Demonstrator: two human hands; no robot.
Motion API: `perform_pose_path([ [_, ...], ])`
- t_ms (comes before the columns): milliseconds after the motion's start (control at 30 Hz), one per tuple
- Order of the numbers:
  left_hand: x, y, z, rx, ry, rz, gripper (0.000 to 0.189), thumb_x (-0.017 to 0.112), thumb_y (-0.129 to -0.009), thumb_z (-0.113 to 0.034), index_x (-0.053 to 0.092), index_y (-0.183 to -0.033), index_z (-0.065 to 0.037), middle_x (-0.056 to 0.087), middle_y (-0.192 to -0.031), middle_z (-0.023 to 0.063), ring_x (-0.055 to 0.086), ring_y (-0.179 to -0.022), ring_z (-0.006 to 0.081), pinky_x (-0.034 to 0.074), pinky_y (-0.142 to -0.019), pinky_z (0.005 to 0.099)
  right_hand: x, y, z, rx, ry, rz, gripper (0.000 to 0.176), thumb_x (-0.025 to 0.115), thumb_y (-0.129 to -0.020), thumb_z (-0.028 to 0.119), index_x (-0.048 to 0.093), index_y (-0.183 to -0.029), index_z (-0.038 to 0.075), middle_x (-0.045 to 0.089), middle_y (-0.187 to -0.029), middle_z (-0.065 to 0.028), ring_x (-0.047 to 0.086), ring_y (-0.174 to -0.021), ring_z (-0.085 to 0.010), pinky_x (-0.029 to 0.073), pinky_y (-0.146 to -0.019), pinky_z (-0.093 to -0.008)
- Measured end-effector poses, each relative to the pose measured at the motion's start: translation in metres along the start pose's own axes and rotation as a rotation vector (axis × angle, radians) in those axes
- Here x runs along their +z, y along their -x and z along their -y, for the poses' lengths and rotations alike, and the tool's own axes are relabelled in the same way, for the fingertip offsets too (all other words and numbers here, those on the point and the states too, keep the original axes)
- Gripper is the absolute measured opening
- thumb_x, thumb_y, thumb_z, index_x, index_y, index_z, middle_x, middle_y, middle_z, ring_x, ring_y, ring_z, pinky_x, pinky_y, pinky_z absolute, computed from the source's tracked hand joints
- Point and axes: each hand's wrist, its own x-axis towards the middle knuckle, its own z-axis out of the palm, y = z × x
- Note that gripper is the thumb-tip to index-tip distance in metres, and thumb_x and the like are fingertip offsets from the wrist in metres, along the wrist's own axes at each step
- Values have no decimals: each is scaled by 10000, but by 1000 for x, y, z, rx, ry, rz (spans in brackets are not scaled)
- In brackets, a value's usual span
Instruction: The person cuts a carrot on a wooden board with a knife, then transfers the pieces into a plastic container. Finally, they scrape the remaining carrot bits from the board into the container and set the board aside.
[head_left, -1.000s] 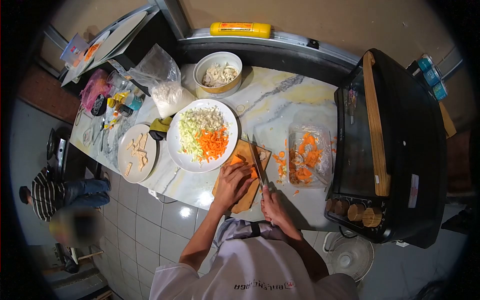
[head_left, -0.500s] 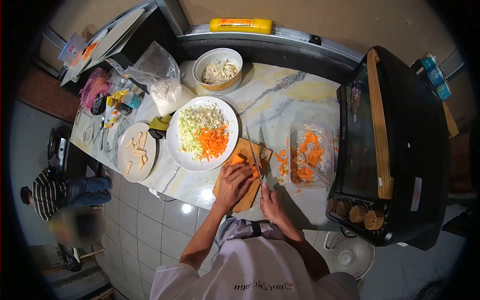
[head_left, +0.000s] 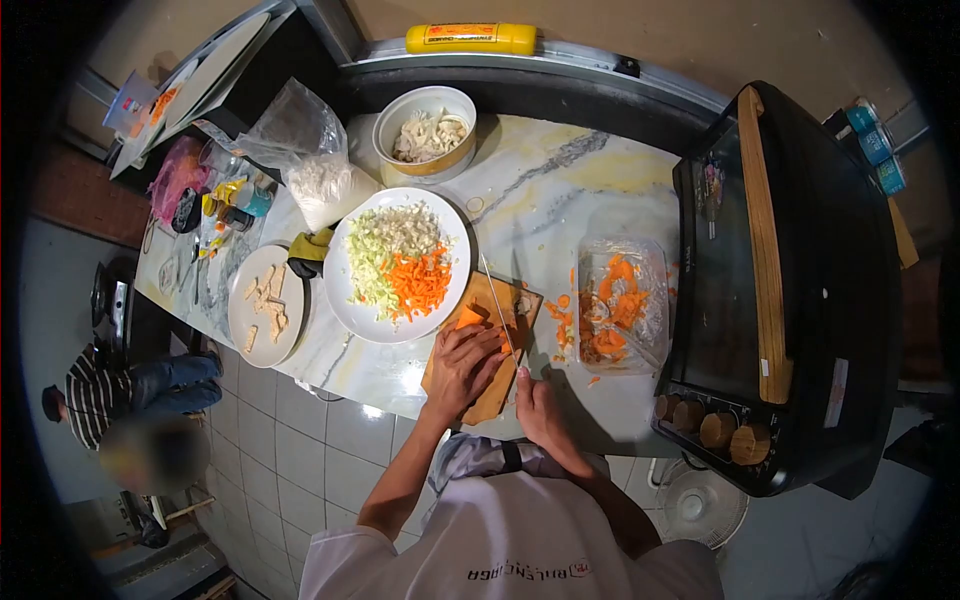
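A wooden cutting board (head_left: 486,402) lies at the counter's front edge. On it, my left hand (head_left: 464,368) is closed over a carrot (head_left: 472,316), fingers pressing it down. My right hand (head_left: 542,410) is wrapped around the handle of a long knife (head_left: 494,293), whose blade stands beside the left fingertips at the carrot. Small whitish scraps lie on the board's far right corner. Left of the board, a white plate (head_left: 347,318) bears diced carrot (head_left: 418,284), chopped pale green vegetable (head_left: 372,262) and whitish chopped pieces (head_left: 408,226).
A clear plastic container (head_left: 654,262) with carrot peelings (head_left: 622,296) stands right of the board, before a black oven (head_left: 735,290). Left are a smaller plate (head_left: 240,318) with pale strips, a flour-like bag (head_left: 330,190) and a bowl (head_left: 440,165). Another person (head_left: 92,395) is far left.
The knife's blade has tilted slightly and shifted left, with my right hand a little lower. My left hand keeps its hold on the carrot. The whole view has shifted slightly.
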Motion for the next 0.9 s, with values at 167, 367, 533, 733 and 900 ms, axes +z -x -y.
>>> perform_pose_path([
  [167, 1, -1, -1, -18, 15, 5, 279, 802, -798, -127, 711, -1054, -67, 730, -1120, 48, 623, -1097, 269, 434, -958, 430, 4, 1, 2, -27, 30, -52, 723, 290, -1074, 494, 618, -804, -92, 596, -759, -345, 605, -813, -532, 465, -704, -531],
  [367, 1, 1, 2, -36, 29, 16, 260, 779, -827, -148, 726, -1069, -68, 731, -1116, 42, 627, -1083, 259, 427, -989, 439, 3, 3, 6, -60, 46, -40, 722, 288, -1079, 475, 623, -774, -88, 594, -740, -343, 608, -787, -526, 467, -695, -541],
  [533, 2, 2, 4, -59, 38, 22, 269, 783, -821, -143, 727, -1075, -74, 731, -1125, 38, 628, -1085, 256, 421, -993, 442, 11, 0, -1, -117, 51, -94, 688, 310, -1083, 442, 613, -752, -80, 583, -702, -327, 597, -739, -524, 461, -668, -540],
  [733, 2, 2, 4, -61, 35, 27, 274, 786, -821, -156, 731, -1080, -85, 733, -1126, 25, 627, -1073, 249, 421, -992, 445, 9, 5, 8, -144, 76, -156, 653, 326, -1086, 399, 604, -740, -78, 576, -689, -323, 592, -719, -521, 455, -646, -539],
  [900, 3, 1, 4, -66, 19, 30, 268, 789, -818, -162, 740, -1070, -87, 738, -1116, 19, 627, -1063, 245, 421, -994, 446, 15, 3, -2, -163, 27, -158, 646, 329, -1088, 392, 582, -724, -79, 563, -670, -315, 578, -691, -520, 440, -623, -538],
])
